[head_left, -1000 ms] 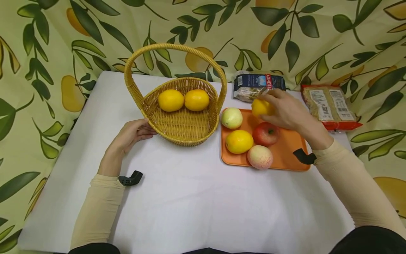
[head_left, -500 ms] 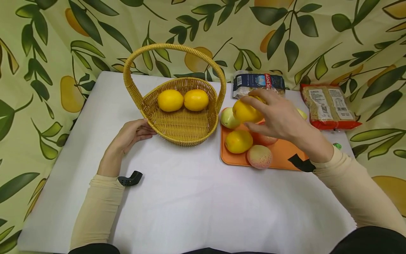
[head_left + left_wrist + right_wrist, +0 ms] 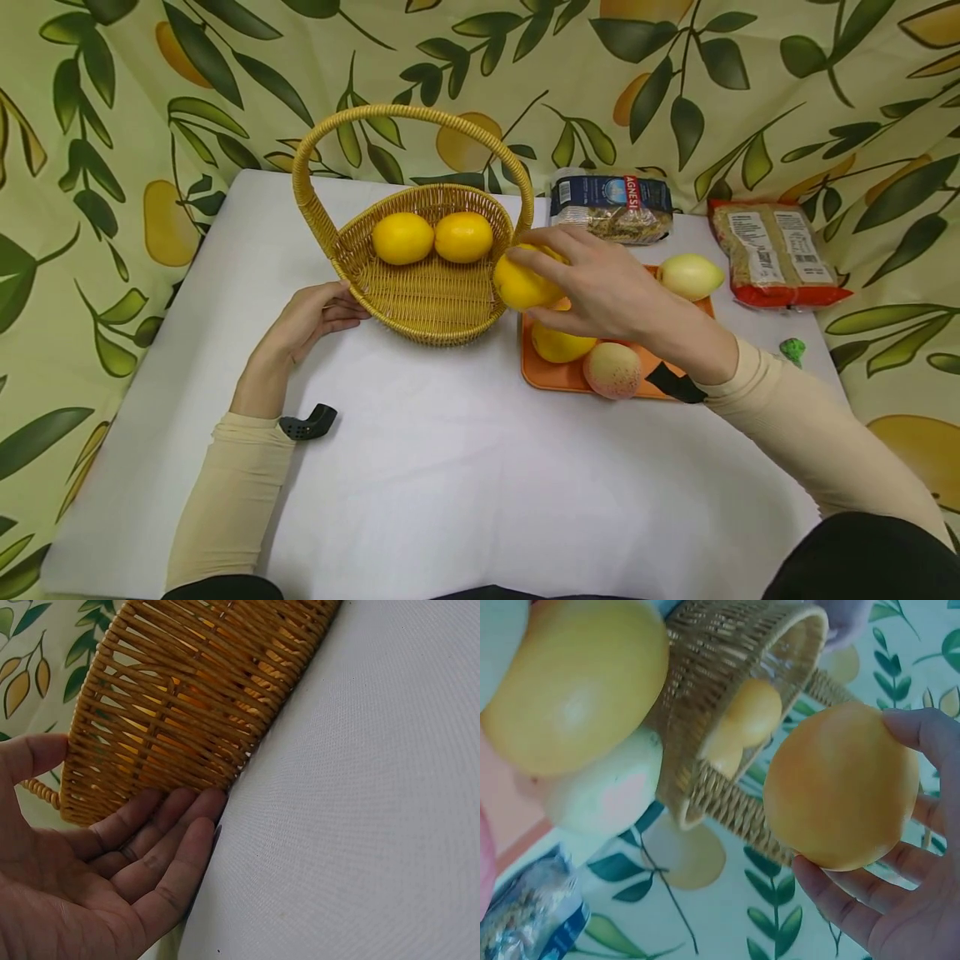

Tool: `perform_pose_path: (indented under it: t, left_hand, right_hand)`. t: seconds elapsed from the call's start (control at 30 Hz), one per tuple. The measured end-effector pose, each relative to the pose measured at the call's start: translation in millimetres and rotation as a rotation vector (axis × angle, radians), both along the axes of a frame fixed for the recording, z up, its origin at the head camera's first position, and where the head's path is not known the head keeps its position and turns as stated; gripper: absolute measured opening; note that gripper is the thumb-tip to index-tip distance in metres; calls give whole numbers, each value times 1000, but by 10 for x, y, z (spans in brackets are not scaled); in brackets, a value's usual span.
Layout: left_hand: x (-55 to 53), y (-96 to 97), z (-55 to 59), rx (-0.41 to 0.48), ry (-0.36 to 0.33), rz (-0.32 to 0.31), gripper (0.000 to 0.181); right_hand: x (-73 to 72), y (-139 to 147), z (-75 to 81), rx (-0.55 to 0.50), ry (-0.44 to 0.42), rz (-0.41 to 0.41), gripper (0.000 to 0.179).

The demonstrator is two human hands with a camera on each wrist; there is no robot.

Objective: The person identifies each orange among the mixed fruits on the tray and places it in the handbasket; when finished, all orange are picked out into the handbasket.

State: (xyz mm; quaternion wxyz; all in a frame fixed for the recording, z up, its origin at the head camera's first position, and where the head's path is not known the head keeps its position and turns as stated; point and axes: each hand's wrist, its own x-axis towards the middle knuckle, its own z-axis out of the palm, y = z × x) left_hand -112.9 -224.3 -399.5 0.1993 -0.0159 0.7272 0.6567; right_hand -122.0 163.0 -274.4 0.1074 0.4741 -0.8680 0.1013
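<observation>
My right hand (image 3: pixel 611 283) holds a yellow lemon (image 3: pixel 517 282) between thumb and fingers, in the air by the right rim of the wicker basket (image 3: pixel 420 321). In the right wrist view the lemon (image 3: pixel 840 787) shows large in the fingers. Two more lemons (image 3: pixel 433 238) lie side by side at the back of the basket. With its fingertips, my left hand (image 3: pixel 127 877) touches the basket's lower left side, the thumb at the rim. Under my right arm, the orange tray (image 3: pixel 551 379) bears another lemon (image 3: pixel 558 343) and a peach (image 3: pixel 613 370); the red apple is hidden.
A pale yellow-green fruit (image 3: pixel 692 277) lies at the tray's far right corner. Behind stand a blue AGNESI pasta packet (image 3: pixel 611 204) and a red-edged packet (image 3: pixel 776 254). A small green piece (image 3: pixel 792 350) lies farther right. The basket's tall handle (image 3: pixel 412 111) arches over it.
My right hand has lifted the lemon from the back of the tray and carried it left to the basket's right rim. My left hand and the basket have stayed put.
</observation>
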Motion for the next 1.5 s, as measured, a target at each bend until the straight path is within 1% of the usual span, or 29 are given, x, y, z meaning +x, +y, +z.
perform_pose_path:
  t: [0.23, 0.43, 0.63, 0.77, 0.97, 1.17, 1.4, 1.5]
  left_hand:
    - [5, -5, -5, 10, 0, 3, 59]
    - [1, -5, -7, 7, -1, 5, 59]
    - [-3, -9, -9, -1, -3, 9, 59]
    - [-4, -12, -16, -9, -4, 12, 58]
    - [2, -6, -4, -5, -8, 12, 58]
    - [3, -14, 1, -6, -9, 17, 59]
    - [-5, -12, -14, -5, -15, 10, 60]
    - [-7, -8, -11, -9, -18, 12, 59]
  right_hand:
    - [-65, -323, -56, 25, -58, -15, 60]
    - [-123, -596, -100, 56, -86, -33, 60]
    - [-166, -858, -188, 100, -84, -5, 59]
    - [-201, -1035, -275, 137, -79, -11, 56]
    - [-245, -1239, -325, 225, -138, -40, 57]
    - [-305, -1428, -373, 299, -153, -60, 55]
    - [-369, -1565, -433, 329, -186, -109, 52]
    - [-388, -1599, -447, 313, -216, -145, 50]
